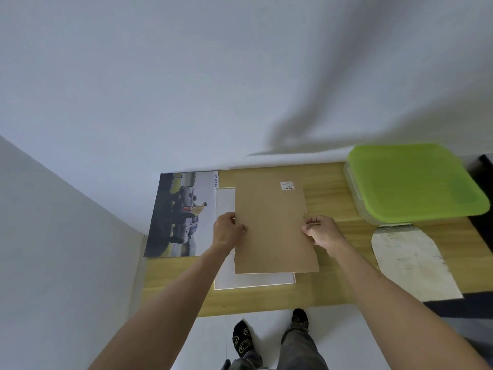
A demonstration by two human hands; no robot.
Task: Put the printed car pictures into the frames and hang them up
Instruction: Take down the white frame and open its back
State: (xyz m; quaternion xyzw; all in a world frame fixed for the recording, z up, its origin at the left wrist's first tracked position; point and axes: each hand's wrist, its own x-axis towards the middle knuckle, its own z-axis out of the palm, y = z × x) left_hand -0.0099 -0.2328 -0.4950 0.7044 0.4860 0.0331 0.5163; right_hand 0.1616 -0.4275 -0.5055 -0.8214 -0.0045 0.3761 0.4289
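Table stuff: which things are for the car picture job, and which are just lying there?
For the job:
- brown backing board, gripped by left hand and right hand
- white frame under the board
- car picture beside it

Just lying about:
- box with green lid
- pale paper sheet

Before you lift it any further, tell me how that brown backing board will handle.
The brown backing board looks thin but stays flat between the left hand and right hand, so it is probably stiff and light. Its smooth face may slide easily over the white frame beneath. Gripped only at its side edges, it could tilt.
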